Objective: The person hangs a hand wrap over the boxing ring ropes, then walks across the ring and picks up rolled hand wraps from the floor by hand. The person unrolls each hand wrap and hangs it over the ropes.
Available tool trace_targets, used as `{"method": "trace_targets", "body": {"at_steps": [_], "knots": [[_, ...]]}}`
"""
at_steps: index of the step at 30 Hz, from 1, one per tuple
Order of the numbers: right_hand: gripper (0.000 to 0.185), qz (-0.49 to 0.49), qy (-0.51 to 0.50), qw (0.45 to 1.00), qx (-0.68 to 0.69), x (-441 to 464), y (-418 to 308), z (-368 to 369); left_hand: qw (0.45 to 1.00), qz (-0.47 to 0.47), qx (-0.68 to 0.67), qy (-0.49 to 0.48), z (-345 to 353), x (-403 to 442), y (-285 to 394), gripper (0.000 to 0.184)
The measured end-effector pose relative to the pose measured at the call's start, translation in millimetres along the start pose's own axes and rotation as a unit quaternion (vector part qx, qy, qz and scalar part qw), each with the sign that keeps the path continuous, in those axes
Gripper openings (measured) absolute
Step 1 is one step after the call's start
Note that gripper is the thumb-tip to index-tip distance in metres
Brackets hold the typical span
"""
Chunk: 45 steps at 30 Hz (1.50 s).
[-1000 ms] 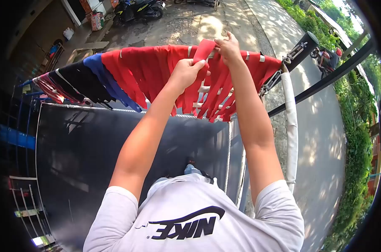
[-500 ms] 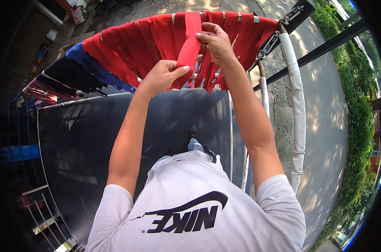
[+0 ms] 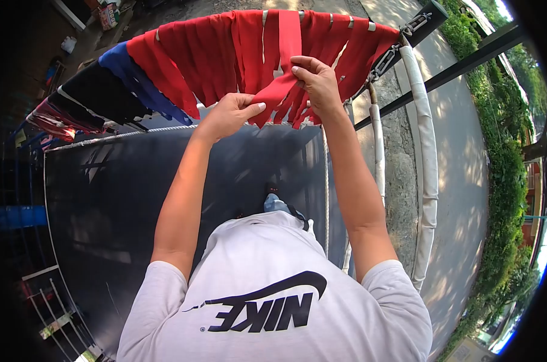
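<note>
A bright red cloth strip point(image 3: 290, 37) hangs over the top of a rail that is covered with many strips. My left hand point(image 3: 230, 116) pinches the strip's lower end, which slants to the left. Higher up on the same strip, my right hand point(image 3: 317, 83) grips its right edge between thumb and fingers. Darker red strips point(image 3: 210, 63) hang behind and on both sides of it. Farther left along the rail are blue strips point(image 3: 137, 81) and black cloth point(image 3: 98, 93).
Below me is a dark flat surface point(image 3: 134, 199) edged by white rope. White padded poles point(image 3: 426, 163), metal turnbuckles point(image 3: 384, 62) and a black bar point(image 3: 448, 78) stand on the right. Beyond them run a paved road point(image 3: 454, 199) and green hedges.
The red strip, first held near the rail's top, now hangs over it. Both hands came down along the strip, and its lower end has swung left. The rail appears higher in view.
</note>
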State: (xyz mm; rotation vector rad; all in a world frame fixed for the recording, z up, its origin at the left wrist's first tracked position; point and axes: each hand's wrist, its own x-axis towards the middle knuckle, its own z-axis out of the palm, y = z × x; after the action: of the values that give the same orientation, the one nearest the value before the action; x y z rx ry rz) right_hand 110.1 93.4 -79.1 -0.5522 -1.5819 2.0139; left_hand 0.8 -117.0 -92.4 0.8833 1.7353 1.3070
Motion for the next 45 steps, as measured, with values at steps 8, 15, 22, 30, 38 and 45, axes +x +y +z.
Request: {"method": "trace_targets", "body": {"at_steps": [8, 15, 22, 30, 38, 45], "knots": [[0.022, 0.000, 0.031, 0.999, -0.032, -53.8, 26.7, 3.0, 0.989, -0.011, 0.144, -0.038, 34.2, -48.6, -27.4, 0.030], [0.022, 0.026, 0.026, 0.999, -0.011, -165.1, 61.5, 6.5, 0.955, 0.144, 0.256, -0.038, 63.3, -88.0, -89.7, 0.021], [0.048, 0.084, 0.037, 0.996, 0.015, -269.6, 92.1, 18.0, 0.958, 0.107, 0.252, -0.081, 52.1, -111.6, -109.6, 0.019], [0.016, 0.106, 0.060, 0.987, -0.105, -308.9, 124.8, 36.1, 0.977, 0.016, 0.179, -0.117, 42.8, -127.1, -99.8, 0.033], [0.018, -0.020, 0.048, 0.970, -0.239, -303.4, 138.4, 61.0, 0.984, -0.038, -0.131, -0.116, 45.5, -143.5, -111.4, 0.029], [0.017, -0.003, -0.028, 0.981, -0.190, -303.9, 136.8, 39.5, 0.990, -0.069, -0.115, -0.036, 69.4, -156.9, -89.8, 0.013]]}}
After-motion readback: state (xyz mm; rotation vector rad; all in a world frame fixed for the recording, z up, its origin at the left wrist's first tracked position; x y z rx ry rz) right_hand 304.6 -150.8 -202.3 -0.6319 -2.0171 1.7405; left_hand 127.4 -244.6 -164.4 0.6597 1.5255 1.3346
